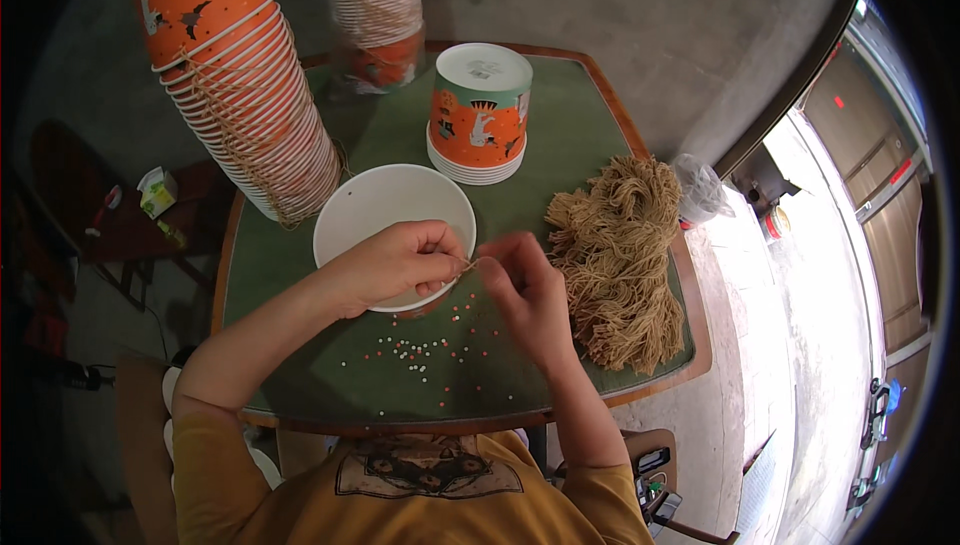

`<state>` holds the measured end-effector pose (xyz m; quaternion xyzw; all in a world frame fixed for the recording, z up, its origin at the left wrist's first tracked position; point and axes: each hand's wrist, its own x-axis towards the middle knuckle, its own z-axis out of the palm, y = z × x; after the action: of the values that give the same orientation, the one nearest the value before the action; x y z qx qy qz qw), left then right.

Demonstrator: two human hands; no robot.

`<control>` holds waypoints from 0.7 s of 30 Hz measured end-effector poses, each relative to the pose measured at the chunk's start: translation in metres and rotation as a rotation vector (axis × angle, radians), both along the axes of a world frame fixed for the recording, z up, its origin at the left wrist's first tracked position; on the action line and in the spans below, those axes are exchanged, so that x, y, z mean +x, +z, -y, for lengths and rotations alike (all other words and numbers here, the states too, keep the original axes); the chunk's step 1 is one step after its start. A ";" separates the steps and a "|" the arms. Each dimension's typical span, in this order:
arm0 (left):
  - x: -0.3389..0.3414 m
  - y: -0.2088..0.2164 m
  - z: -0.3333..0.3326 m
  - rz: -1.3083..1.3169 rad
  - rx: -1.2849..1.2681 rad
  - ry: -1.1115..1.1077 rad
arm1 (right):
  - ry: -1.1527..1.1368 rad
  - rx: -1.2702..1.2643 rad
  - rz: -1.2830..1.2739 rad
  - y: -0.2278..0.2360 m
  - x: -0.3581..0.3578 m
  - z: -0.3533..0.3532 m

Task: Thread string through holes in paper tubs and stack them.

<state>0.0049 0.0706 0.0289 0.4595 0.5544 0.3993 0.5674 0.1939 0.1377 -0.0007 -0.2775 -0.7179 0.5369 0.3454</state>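
I see left hand point(415, 260) and right hand point(522, 290) pinching thin cord point(472, 265) by right rim of bucket point(375, 210). Bucket stack point(245, 110) already carries cords; cord bundle point(620, 265) lies unused. Whether held cord is fastened, cannot tell.

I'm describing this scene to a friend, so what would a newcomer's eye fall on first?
Probably the tall, leaning stack of orange buckets on the left of the green table, then the shaggy tan bundle on its right. In the middle, the left hand and right hand hold a thin strand by an open bucket, with tiny white and orange bits scattered below.
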 end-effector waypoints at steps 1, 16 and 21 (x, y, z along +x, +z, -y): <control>0.000 0.001 0.000 0.001 -0.006 -0.008 | -0.004 0.000 0.013 0.000 0.001 -0.003; 0.001 0.004 -0.003 0.014 -0.016 -0.036 | -0.037 0.452 0.078 0.000 0.002 -0.002; -0.001 0.001 -0.004 0.040 -0.013 -0.036 | -0.046 0.473 0.027 -0.007 -0.007 0.012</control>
<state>0.0035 0.0747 0.0299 0.4578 0.5369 0.3946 0.5885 0.1872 0.1260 -0.0077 -0.2124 -0.8218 0.3420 0.4031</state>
